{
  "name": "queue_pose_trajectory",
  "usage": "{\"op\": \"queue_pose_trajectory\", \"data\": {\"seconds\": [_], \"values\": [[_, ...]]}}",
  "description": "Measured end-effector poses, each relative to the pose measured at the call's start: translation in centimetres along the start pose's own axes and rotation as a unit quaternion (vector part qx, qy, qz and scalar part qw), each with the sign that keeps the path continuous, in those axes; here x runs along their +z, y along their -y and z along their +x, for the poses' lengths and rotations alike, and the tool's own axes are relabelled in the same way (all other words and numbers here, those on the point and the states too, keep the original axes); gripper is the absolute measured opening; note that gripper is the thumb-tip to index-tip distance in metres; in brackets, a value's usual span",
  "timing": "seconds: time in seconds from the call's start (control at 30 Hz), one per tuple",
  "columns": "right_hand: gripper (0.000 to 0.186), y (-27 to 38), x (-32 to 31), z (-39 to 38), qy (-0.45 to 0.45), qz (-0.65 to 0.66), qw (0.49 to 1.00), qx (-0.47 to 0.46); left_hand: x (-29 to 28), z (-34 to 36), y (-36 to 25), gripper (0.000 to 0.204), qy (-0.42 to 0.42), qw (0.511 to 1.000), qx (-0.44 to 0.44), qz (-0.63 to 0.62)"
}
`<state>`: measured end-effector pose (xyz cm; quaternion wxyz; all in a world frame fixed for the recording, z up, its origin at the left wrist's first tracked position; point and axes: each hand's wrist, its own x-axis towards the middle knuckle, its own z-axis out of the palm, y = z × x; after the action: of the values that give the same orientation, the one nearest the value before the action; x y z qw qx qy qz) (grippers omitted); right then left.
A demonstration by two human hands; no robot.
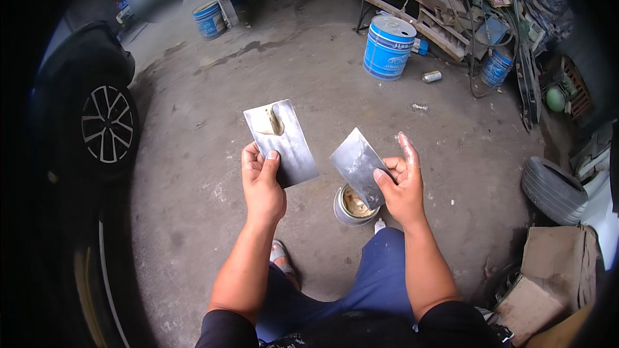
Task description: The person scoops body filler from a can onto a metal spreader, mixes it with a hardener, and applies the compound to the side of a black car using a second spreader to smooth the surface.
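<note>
My left hand grips a flat grey metal putty spreader, thumb on its face. A cream-coloured dab of putty with a darker olive edge sits near the spreader's far end. In my right hand is a second grey spreader, smeared with whitish residue, held between thumb and fingers. The right index finger points up and has pale residue on its tip. The two spreaders are apart. Below the right one, an open tin of cream putty stands on the floor, partly hidden by that spreader.
A black car's wheel is at the left. Blue drums and a small can stand or lie ahead, near piled scrap parts. A tyre and cardboard boxes are at the right.
</note>
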<state>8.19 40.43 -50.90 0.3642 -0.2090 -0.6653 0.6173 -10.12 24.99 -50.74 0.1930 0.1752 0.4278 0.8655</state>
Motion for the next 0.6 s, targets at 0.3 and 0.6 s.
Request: {"op": "queue_pose_trajectory", "data": {"seconds": [0.3, 0.6], "values": [[0.077, -2.1, 0.2, -0.8, 0.169, 0.487, 0.845, 0.141, 2.7, -2.7, 1.4, 0.020, 0.047, 0.964, -0.252, -0.073], [0.070, -4.0, 1.8, 0.7, 0.135, 0.384, 0.902, 0.143, 3.8, -3.6, 0.6, 0.024, 0.071, 0.960, -0.248, -0.107]]}}
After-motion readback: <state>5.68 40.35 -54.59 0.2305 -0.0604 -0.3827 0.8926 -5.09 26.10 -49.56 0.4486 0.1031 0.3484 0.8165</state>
